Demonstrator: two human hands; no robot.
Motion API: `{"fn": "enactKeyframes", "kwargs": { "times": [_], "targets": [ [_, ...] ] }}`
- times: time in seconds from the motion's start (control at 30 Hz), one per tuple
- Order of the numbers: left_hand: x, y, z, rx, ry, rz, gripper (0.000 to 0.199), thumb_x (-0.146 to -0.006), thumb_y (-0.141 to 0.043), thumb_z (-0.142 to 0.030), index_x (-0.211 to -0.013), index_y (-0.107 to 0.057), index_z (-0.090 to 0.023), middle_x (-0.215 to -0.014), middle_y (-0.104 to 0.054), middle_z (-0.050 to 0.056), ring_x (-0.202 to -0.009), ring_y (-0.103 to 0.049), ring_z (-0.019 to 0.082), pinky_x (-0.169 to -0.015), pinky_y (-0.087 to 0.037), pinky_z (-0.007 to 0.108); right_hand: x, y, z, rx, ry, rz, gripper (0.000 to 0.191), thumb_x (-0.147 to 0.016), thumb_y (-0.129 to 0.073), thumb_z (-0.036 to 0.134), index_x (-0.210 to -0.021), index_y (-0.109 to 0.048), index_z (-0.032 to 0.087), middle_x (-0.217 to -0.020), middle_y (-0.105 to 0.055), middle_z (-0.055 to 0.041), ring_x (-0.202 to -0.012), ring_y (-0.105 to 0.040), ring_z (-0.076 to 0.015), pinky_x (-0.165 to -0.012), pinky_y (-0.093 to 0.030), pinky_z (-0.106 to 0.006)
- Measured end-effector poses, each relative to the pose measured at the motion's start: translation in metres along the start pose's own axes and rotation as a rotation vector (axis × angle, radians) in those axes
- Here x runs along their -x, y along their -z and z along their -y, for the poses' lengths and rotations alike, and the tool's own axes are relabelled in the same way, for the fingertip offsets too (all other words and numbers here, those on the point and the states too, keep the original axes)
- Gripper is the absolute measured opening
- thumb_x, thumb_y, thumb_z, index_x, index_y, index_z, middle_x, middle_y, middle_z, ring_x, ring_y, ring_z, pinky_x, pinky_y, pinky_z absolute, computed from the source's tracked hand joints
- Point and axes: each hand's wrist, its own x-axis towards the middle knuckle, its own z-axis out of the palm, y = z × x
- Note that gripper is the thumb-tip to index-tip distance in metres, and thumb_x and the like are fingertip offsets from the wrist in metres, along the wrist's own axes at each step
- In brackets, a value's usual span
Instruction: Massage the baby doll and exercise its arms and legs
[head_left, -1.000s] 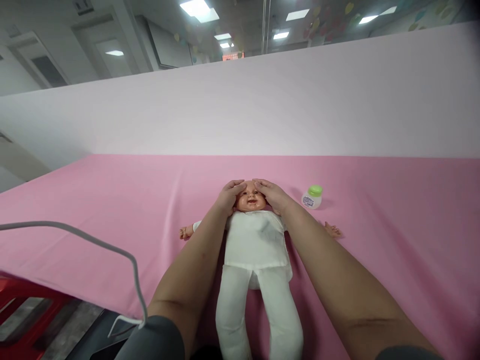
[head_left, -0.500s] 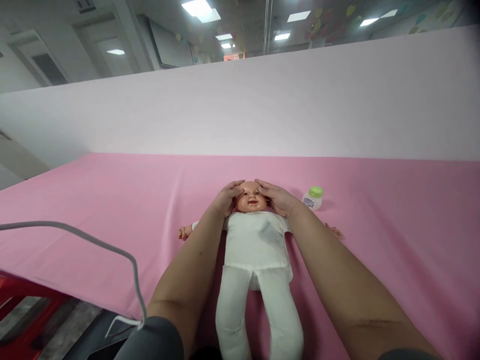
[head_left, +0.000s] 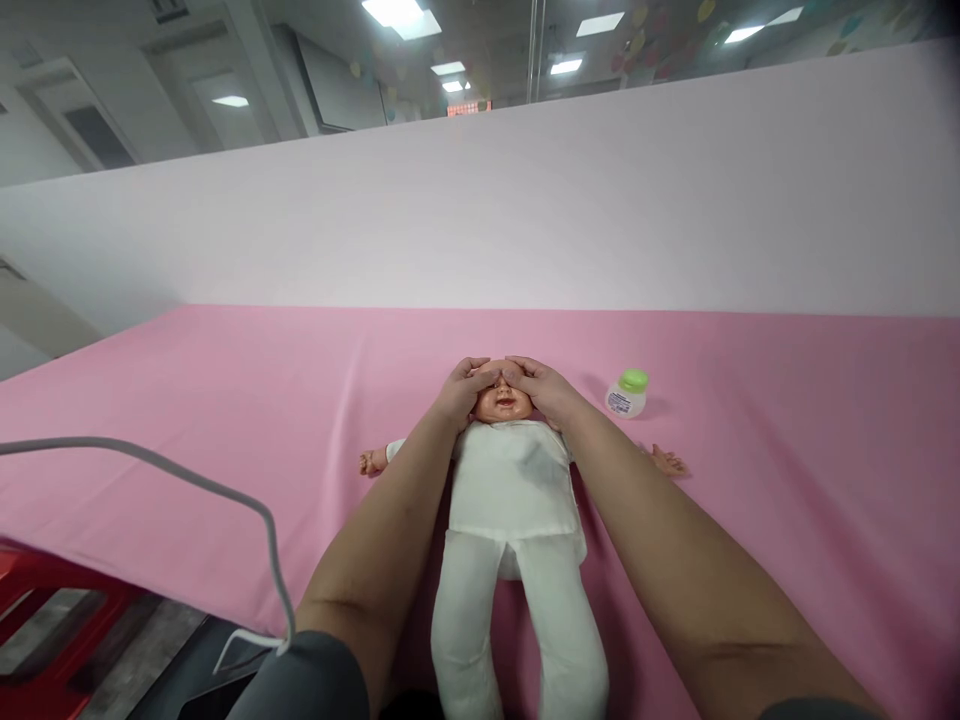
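Observation:
A baby doll (head_left: 517, 480) in a white top and trousers lies on its back on the pink sheet (head_left: 262, 400), legs towards me, arms spread out to the sides. My left hand (head_left: 460, 393) cups the left side of its head, fingers curved round the top. Around the right side curls my right hand (head_left: 552, 392) in the same way. Both thumbs lie across the brow and eyes, their tips nearly meeting. The doll's mouth and chin show between my hands; its eyes are covered.
Right of the doll's head stands a small clear jar (head_left: 627, 394) with a green lid. A white panel (head_left: 480, 220) rises behind the sheet. A grey cable (head_left: 187, 485) loops at the left, above a red plastic frame (head_left: 60, 630).
Both thumbs have slid inward over the doll's eyes, which showed before. My hands have moved slightly closer together around the head.

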Motion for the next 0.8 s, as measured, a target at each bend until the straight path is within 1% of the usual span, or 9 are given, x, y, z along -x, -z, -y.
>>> {"fn": "enactKeyframes", "kwargs": {
  "times": [0.13,0.33,0.47,0.6,0.73,0.8],
  "targets": [
    [0.000,0.002,-0.001,0.022,0.026,0.010,0.051,-0.070,-0.091,-0.036,-0.113,-0.067,-0.022,-0.099,-0.075,0.008,-0.084,-0.072,0.024,-0.077,-0.059,0.038,-0.001,0.004,-0.002,-0.069,-0.019,0.001,0.047,-0.086,-0.083,0.040,-0.128,-0.071,0.027,-0.137,-0.071,-0.0066,-0.132,-0.062,-0.0272,-0.117,-0.048,-0.045],
    [-0.001,0.008,-0.002,0.128,0.064,0.046,0.051,-0.069,-0.089,-0.027,-0.115,-0.069,-0.020,-0.100,-0.075,0.009,-0.089,-0.072,0.024,-0.083,-0.059,0.041,0.003,0.014,0.002,-0.116,-0.105,0.058,0.056,-0.084,-0.084,0.035,-0.137,-0.067,0.030,-0.149,-0.063,-0.0052,-0.137,-0.059,-0.0276,-0.117,-0.049,-0.046],
    [-0.001,0.013,-0.002,0.185,0.073,0.087,0.052,-0.069,-0.088,-0.023,-0.117,-0.071,-0.018,-0.105,-0.075,0.011,-0.094,-0.072,0.026,-0.090,-0.057,0.045,0.004,0.020,0.001,-0.118,-0.096,0.088,0.057,-0.084,-0.083,0.031,-0.138,-0.066,0.032,-0.152,-0.061,-0.0029,-0.137,-0.059,-0.0266,-0.119,-0.046,-0.047],
    [-0.002,0.018,0.000,0.191,0.087,0.107,0.054,-0.070,-0.087,-0.022,-0.122,-0.072,-0.018,-0.112,-0.075,0.014,-0.102,-0.072,0.030,-0.097,-0.056,0.050,0.006,0.025,0.001,-0.153,-0.096,0.136,0.057,-0.083,-0.083,0.027,-0.138,-0.067,0.033,-0.155,-0.057,-0.0031,-0.138,-0.058,-0.0263,-0.120,-0.045,-0.048],
    [-0.003,0.021,0.003,0.198,0.080,0.119,0.057,-0.068,-0.087,-0.018,-0.123,-0.073,-0.018,-0.109,-0.076,0.013,-0.101,-0.072,0.029,-0.098,-0.055,0.050,0.010,0.027,0.002,-0.169,-0.095,0.159,0.057,-0.082,-0.082,0.025,-0.137,-0.067,0.032,-0.158,-0.054,-0.0030,-0.142,-0.055,-0.0254,-0.122,-0.041,-0.047],
    [-0.003,0.021,0.004,0.209,0.077,0.129,0.058,-0.070,-0.089,-0.020,-0.125,-0.072,-0.019,-0.112,-0.076,0.013,-0.102,-0.073,0.029,-0.099,-0.056,0.050,0.012,0.025,0.004,-0.162,-0.093,0.154,0.058,-0.084,-0.081,0.027,-0.139,-0.065,0.033,-0.158,-0.054,-0.0026,-0.143,-0.054,-0.0251,-0.122,-0.042,-0.048]
  ]
}}
